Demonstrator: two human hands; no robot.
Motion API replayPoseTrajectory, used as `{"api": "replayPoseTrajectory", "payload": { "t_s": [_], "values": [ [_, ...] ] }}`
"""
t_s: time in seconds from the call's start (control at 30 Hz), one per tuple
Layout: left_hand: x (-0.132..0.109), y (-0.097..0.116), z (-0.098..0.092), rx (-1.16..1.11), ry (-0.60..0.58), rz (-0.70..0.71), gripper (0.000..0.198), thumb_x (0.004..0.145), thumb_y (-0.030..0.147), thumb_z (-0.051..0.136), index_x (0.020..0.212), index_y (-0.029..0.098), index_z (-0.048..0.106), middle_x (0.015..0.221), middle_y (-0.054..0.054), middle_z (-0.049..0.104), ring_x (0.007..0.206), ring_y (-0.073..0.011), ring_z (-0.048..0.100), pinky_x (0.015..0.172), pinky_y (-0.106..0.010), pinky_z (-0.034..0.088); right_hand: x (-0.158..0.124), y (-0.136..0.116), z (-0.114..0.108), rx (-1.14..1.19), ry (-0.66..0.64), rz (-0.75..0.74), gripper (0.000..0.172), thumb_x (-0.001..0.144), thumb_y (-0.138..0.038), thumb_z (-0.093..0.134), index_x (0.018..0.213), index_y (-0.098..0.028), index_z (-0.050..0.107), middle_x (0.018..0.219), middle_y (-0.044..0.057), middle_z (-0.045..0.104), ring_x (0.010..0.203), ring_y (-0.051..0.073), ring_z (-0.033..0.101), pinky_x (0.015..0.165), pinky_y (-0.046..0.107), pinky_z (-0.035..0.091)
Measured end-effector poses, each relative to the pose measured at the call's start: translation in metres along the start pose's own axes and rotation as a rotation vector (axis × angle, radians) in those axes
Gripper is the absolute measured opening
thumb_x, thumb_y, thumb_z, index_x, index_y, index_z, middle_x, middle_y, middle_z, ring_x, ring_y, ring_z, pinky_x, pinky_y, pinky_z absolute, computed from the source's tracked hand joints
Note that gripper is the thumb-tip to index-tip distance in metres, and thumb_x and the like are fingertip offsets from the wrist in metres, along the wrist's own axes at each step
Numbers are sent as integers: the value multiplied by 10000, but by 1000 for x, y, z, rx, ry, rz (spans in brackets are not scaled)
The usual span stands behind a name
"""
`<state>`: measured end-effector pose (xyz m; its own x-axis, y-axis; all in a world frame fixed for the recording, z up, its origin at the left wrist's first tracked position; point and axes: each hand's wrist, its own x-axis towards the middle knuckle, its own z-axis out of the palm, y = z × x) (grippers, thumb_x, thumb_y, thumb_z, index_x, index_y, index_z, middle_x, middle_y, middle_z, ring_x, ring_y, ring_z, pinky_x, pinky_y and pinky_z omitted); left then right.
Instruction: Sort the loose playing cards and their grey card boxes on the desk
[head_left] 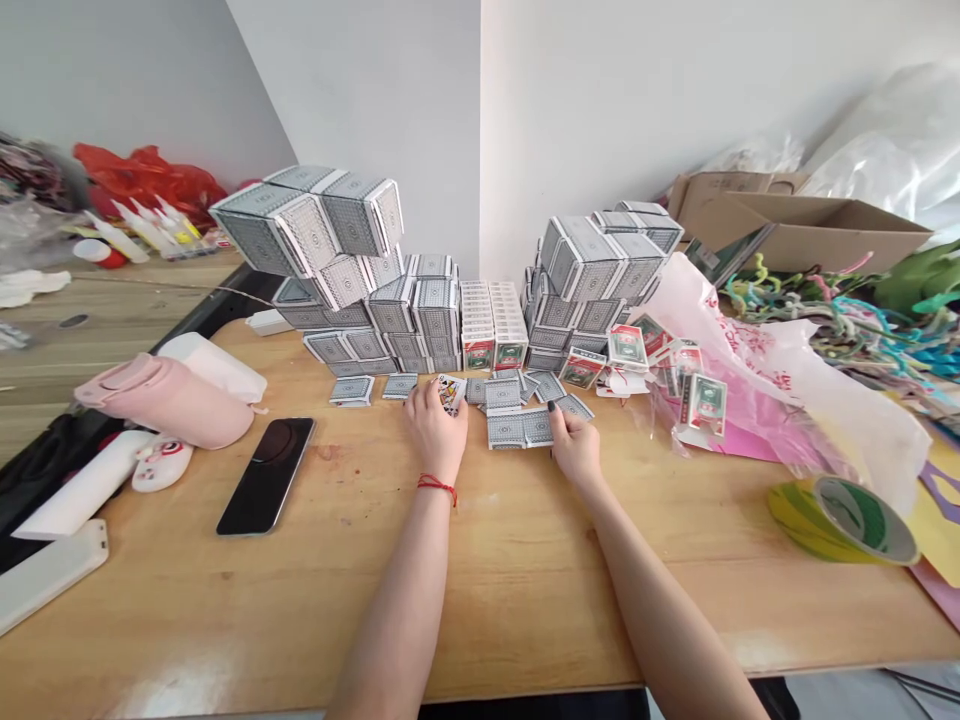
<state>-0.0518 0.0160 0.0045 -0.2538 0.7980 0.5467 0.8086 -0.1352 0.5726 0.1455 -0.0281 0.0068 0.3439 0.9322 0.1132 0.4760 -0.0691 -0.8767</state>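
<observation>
My left hand (437,425), a red cord round its wrist, has its fingers closed at a face-up playing card (453,392). With thumb and fingers, my right hand (576,442) pinches the right end of a strip of back-up playing cards (517,429) lying on the table. Loose grey-backed cards (504,391) lie overlapping between the hands, just beyond the strip. Further left are two small card pieces, one a folded card (351,390). Behind them stand two structures of card blocks, a left one (360,290) and a right one (600,270).
Stacked card boxes (493,325) stand between the structures. Opened card boxes (705,405) and pink plastic wrap (787,390) lie at right, near a tape roll (844,518). A phone (266,476) and a pink bottle (165,400) are on the left. A cardboard box (817,230) sits behind.
</observation>
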Motion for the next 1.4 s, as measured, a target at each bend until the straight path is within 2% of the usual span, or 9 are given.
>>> {"api": "replayPoseTrajectory", "payload": {
  "t_s": [0.17, 0.3, 0.57, 0.73, 0.83, 0.93, 1.07, 1.27, 1.4],
  "values": [
    [-3, -4, 6, 12, -50, -51, 412, 733, 268, 565, 1120, 145, 495, 1006, -150, 589, 976, -283, 529, 844, -427, 389, 2, 4, 2, 32, -16, 44, 474, 758, -596, 461, 506, -195, 429, 354, -46, 402, 364, 97, 383, 412, 221, 291],
    [-2, -2, 3, -31, -15, -17, 398, 706, 230, 590, 1088, 162, 499, 1009, -131, 575, 1001, -284, 510, 879, -443, 370, 4, 4, 2, 132, -27, 54, 449, 718, -611, 510, 731, -172, 600, 402, -47, 450, 371, 113, 419, 403, 227, 303],
    [1, 12, -5, -184, 77, 92, 387, 751, 244, 567, 1116, 155, 470, 1131, -141, 539, 1164, -243, 416, 1013, -439, 291, 8, 11, 1, 134, 17, 20, 463, 770, -575, 455, 920, -164, 607, 486, -47, 453, 430, 114, 431, 449, 227, 340],
    [-11, 34, -5, -400, -93, 247, 349, 769, 266, 559, 1101, 183, 491, 1170, -126, 543, 1146, -219, 463, 1002, -418, 333, 7, 4, -2, 160, 130, 0, 461, 769, -578, 454, 830, -149, 613, 499, -50, 404, 457, 96, 369, 446, 219, 307],
    [-21, 49, -5, -496, -289, 338, 303, 781, 277, 549, 1076, 216, 523, 1191, -101, 549, 1160, -221, 465, 1008, -427, 340, 4, -3, -4, 364, 20, 45, 472, 773, -595, 438, 832, -152, 590, 469, -63, 376, 411, 93, 353, 417, 226, 319],
    [-27, 57, -7, -563, -399, 389, 284, 791, 284, 538, 1070, 229, 536, 1192, -86, 556, 1159, -213, 472, 1011, -425, 351, 3, -6, -5, 487, -101, 61, 408, 731, -579, 526, 740, -172, 544, 451, -61, 406, 384, 90, 371, 403, 231, 337],
    [-24, 53, -6, -562, -419, 366, 374, 791, 316, 545, 1148, 218, 495, 1238, -93, 524, 1185, -214, 447, 1021, -417, 347, 5, -4, -4, 468, -93, 59, 424, 710, -591, 546, 579, -201, 439, 428, -43, 436, 383, 93, 399, 389, 227, 333],
    [-20, 33, 10, -378, -364, 233, 394, 868, 183, 337, 1254, 188, 419, 1263, -110, 486, 1250, -210, 368, 1040, -428, 319, 9, 3, -3, 392, -41, 69, 475, 758, -624, 442, 538, -202, 447, 392, -13, 473, 343, 102, 400, 357, 236, 307],
    [-22, 28, 17, -218, -339, 260, 383, 829, 142, 389, 1203, 170, 469, 1254, -123, 484, 1264, -251, 334, 1054, -479, 268, 11, 8, -5, 372, 48, 110, 457, 744, -614, 469, 544, -203, 448, 392, -7, 493, 333, 109, 410, 356, 243, 307]
  ]
}}
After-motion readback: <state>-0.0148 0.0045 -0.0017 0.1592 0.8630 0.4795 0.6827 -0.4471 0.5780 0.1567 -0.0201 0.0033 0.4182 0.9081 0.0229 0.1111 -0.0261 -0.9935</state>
